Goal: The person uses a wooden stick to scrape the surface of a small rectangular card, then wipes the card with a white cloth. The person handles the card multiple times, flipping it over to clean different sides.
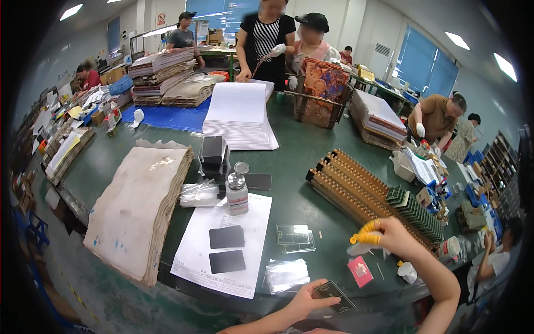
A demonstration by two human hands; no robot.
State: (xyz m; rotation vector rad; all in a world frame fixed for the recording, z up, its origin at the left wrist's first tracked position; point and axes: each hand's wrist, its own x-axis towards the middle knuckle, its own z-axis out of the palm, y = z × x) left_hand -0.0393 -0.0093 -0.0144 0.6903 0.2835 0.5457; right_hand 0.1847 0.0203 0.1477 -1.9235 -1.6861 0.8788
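Near the table's front edge, my left hand (309, 299) pinches a thin dark panel (335, 296) with pale printed outlines, held flat and tilted. My right hand (384, 231), with yellow finger cots on its fingers, is closed above the table to the right; a pale whitish piece (364, 248) shows under the fingertips, its kind unclear. Just below lies a pink square with a small reddish piece (360, 271) on it. Similar outlined panels (295, 238) lie in front of me, beside a pile of clear plastic sleeves (287, 275).
A slotted brown rack (356, 189) holds several green panels (414, 206) at right. A pump bottle (237, 192) and dark cards (227, 261) sit on a printed sheet (192, 250). A worn board stack (133, 211) stands left. Paper stacks (236, 117) and co-workers are across the table.
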